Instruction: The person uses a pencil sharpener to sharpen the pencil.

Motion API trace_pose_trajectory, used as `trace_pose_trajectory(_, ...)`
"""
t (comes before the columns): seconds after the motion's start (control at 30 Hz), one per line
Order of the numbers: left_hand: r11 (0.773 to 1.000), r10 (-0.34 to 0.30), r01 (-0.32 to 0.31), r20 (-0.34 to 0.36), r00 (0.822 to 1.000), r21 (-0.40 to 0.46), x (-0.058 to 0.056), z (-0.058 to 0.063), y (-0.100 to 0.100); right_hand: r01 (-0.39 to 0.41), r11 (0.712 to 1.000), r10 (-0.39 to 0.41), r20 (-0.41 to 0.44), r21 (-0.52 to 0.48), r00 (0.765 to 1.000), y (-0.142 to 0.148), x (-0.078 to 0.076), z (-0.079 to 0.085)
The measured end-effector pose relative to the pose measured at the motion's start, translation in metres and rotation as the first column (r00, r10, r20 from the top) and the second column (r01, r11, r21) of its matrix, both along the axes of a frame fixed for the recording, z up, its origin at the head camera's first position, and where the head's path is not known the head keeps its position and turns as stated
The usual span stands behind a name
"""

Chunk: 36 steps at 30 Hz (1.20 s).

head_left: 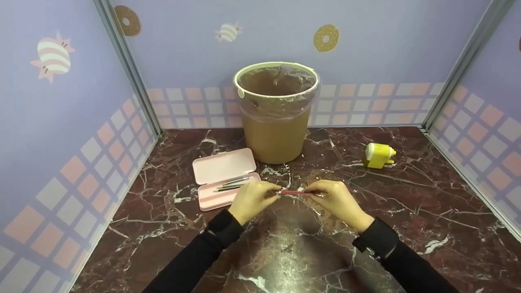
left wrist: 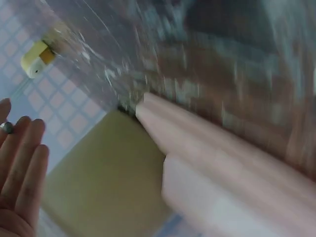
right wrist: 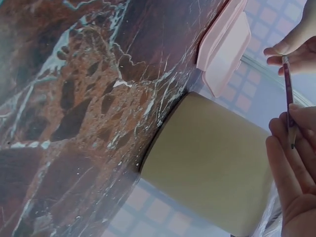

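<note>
A thin red pencil (head_left: 294,192) is held level between both hands above the table. My left hand (head_left: 254,199) pinches its left end between thumb and fingers, and my right hand (head_left: 340,201) pinches the other end. In the right wrist view the pencil (right wrist: 289,89) shows a pointed dark tip sticking out past the right thumb. Just behind the left hand lies an open pink pencil case (head_left: 224,167) with several dark pencils (head_left: 234,185) inside. The left wrist view catches the left hand (left wrist: 22,173) only at its edge.
A tan bin (head_left: 276,138) lined with a clear bag stands against the back wall. At the back right sits a yellow and white pencil sharpener (head_left: 378,155). Small pale specks dot the marble table (head_left: 163,244) around the bin. Patterned walls enclose the back and sides.
</note>
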State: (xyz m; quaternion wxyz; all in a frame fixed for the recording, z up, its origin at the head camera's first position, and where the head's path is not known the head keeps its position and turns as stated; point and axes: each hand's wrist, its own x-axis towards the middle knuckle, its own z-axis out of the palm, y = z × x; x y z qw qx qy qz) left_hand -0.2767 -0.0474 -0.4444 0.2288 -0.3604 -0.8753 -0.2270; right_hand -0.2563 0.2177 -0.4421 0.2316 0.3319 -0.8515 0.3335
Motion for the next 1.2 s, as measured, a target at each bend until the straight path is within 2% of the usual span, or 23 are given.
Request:
trace_pose_trajectory(0.1,0.995,-0.044,0.035,0.086,0.995,0.098,-0.001,-0.002,-0.002,-0.014,1.0,0.014,0.009,0.0,1.0,0.002,0.0,-0.001)
trace_pose_trajectory(0.17,0.99,-0.074,0.059,0.111,0.991,0.131,-0.001,-0.003,-0.002,-0.018,1.0,0.018,0.022,-0.004,1.0,0.003,0.001,-0.001)
trace_pose_trajectory(0.3,0.988,-0.101,0.086,0.114,0.988,0.13,-0.001,-0.003,0.0,-0.024,1.0,0.024,0.033,-0.001,0.999,0.003,0.001,-0.001)
trace_pose_trajectory(0.57,0.991,-0.099,0.088,0.105,0.99,0.102,-0.001,-0.001,0.003,-0.037,0.999,0.035,0.054,0.035,0.998,0.008,-0.001,0.0)
trace_pose_trajectory(0.7,0.992,-0.095,0.085,0.103,0.99,0.092,-0.001,-0.003,0.001,0.002,1.0,-0.002,0.082,0.006,0.997,0.02,-0.007,-0.002)
trace_pose_trajectory(0.77,0.993,-0.086,0.076,0.105,0.991,0.091,-0.001,-0.004,-0.001,0.043,0.999,-0.041,0.096,-0.017,0.995,0.031,-0.013,-0.002)
trace_pose_trajectory(0.87,0.993,-0.075,0.063,0.116,0.99,0.1,0.0,-0.005,-0.004,0.133,0.991,-0.133,0.087,0.008,0.987,0.056,-0.025,-0.001)
trace_pose_trajectory(0.97,0.993,-0.065,0.053,0.117,0.991,0.103,0.0,-0.007,-0.005,0.232,0.967,-0.24,0.064,0.11,0.969,0.087,-0.037,0.0)
trace_pose_trajectory(1.07,0.993,-0.065,0.053,0.117,0.991,0.101,0.0,-0.008,-0.004,0.32,0.922,-0.336,0.04,0.218,0.941,0.119,-0.048,0.0)
trace_pose_trajectory(1.2,0.995,-0.063,0.052,0.123,0.99,0.091,-0.001,-0.008,-0.002,0.405,0.859,-0.432,0.018,0.312,0.902,0.156,-0.06,0.002)
